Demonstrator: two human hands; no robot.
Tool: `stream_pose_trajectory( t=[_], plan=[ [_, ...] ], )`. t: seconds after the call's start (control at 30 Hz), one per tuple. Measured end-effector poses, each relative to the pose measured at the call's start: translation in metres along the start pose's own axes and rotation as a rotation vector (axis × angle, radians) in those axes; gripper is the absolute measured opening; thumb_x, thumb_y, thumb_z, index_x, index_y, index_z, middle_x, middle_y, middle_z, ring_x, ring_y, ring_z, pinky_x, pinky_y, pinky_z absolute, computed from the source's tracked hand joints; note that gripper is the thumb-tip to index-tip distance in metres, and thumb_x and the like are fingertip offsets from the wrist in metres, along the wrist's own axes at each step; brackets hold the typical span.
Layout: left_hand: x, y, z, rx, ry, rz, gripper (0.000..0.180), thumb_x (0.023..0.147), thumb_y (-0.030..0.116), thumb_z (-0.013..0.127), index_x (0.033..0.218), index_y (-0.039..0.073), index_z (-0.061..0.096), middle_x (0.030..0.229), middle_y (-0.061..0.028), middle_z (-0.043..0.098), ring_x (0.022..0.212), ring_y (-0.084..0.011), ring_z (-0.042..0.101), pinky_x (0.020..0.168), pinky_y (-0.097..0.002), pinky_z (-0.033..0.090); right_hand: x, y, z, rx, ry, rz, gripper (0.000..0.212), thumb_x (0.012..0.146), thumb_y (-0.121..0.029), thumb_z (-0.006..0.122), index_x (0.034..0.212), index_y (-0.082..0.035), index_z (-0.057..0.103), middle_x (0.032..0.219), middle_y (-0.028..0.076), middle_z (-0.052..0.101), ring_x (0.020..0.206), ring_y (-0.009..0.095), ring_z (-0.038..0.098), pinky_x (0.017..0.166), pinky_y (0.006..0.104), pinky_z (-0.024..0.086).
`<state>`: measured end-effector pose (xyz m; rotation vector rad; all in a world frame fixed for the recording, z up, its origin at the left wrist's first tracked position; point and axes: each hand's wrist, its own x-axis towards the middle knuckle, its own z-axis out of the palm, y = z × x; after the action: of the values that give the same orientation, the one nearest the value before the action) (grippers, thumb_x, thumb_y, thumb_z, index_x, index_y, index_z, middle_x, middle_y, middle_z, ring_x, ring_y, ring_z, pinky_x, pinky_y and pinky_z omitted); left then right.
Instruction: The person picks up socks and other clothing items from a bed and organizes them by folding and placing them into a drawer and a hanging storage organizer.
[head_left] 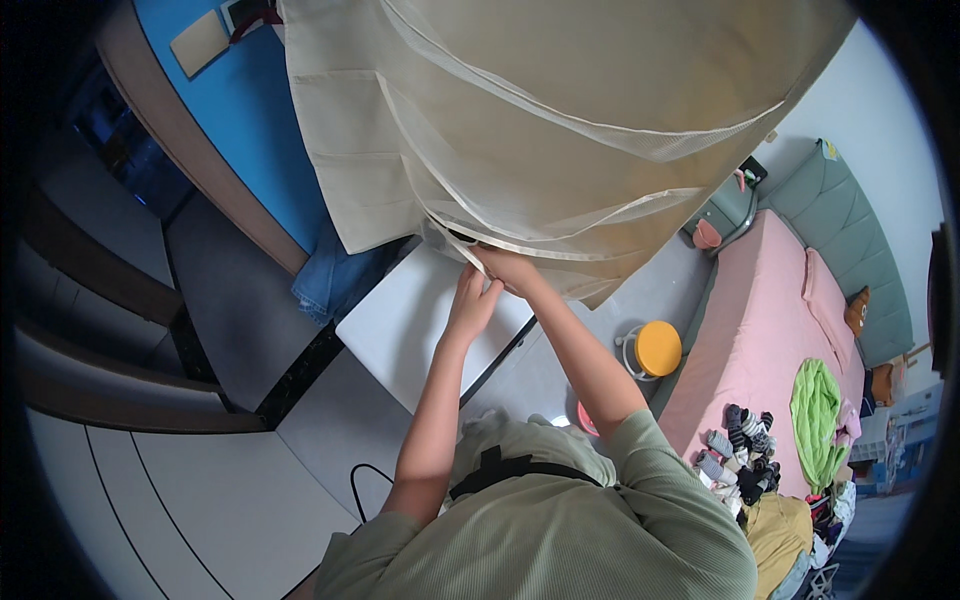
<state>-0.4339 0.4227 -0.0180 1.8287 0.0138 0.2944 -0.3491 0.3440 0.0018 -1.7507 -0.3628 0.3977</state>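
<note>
A large beige hanging organizer (350,165) with see-through mesh pockets (600,135) spreads out in front of me. Both my hands are at one of its lower pockets. My left hand (472,303) is closed, its fingers pinching the pocket's edge. Just right of it and a little farther off, my right hand (508,270) reaches to the pocket opening, with its fingertips hidden by the fabric. A small dark item (460,236) shows inside the pocket beside the fingers; its kind is not clear.
Below the organizer stands a white-topped table (390,325), with blue denim (325,275) at its left. On the right are a yellow round stool (658,348) and a pink bed (735,320) holding a pile of socks (740,450) and a green garment (818,420).
</note>
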Motion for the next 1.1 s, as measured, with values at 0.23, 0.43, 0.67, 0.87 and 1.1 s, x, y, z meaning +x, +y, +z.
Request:
stream_pose_trajectory(
  t=[0.23,0.43,0.67,0.87,1.1],
  plan=[
    [0.005,0.003,0.000,-0.105,-0.124,-0.053,0.059,0.086,0.023,0.052,0.137,0.003,0.029,0.139,-0.0182,0.033,0.129,-0.0296,0.031,0.105,-0.0365,0.026,-0.010,0.013,-0.015,-0.154,0.019,-0.086,0.028,0.087,-0.022,0.054,0.102,0.001,0.059,0.092,0.008,0.061,0.078,0.012,0.052,0.070,0.0282,0.045],
    [-0.002,-0.024,0.006,-0.256,-0.034,-0.197,0.054,0.088,0.024,0.052,0.134,0.002,0.032,0.137,-0.0182,0.034,0.128,-0.0311,0.033,0.103,-0.0372,0.029,-0.039,0.014,-0.019,-0.102,0.005,-0.198,0.037,0.088,-0.017,0.052,0.120,0.002,0.051,0.113,0.013,0.060,0.101,0.018,0.056,0.087,0.0313,0.044],
    [-0.029,0.009,-0.001,-0.098,0.188,-0.187,0.037,0.089,0.020,0.053,0.121,0.006,0.042,0.125,-0.0138,0.046,0.116,-0.0263,0.045,0.092,-0.0360,0.039,-0.079,-0.011,-0.021,-0.059,0.107,-0.356,0.033,0.085,-0.013,0.054,0.115,-0.001,0.056,0.115,0.013,0.061,0.109,0.025,0.057,0.085,0.0340,0.048],
    [-0.045,0.054,0.001,0.084,0.234,-0.039,0.015,0.086,0.012,0.054,0.099,0.005,0.054,0.098,-0.0096,0.060,0.089,-0.0214,0.058,0.076,-0.0329,0.047,-0.111,-0.024,-0.036,-0.006,0.044,-0.312,0.030,0.085,-0.008,0.054,0.113,0.000,0.056,0.109,0.012,0.063,0.102,0.023,0.061,0.086,0.0327,0.048],
    [-0.052,0.072,0.027,0.044,0.116,-0.010,0.010,0.085,0.009,0.054,0.093,0.004,0.057,0.088,-0.0087,0.063,0.080,-0.0198,0.061,0.070,-0.0303,0.048,-0.142,-0.027,-0.061,-0.024,0.130,-0.263,0.023,0.086,-0.009,0.054,0.106,-0.002,0.061,0.096,0.012,0.067,0.088,0.021,0.066,0.078,0.0292,0.050]
  ],
)
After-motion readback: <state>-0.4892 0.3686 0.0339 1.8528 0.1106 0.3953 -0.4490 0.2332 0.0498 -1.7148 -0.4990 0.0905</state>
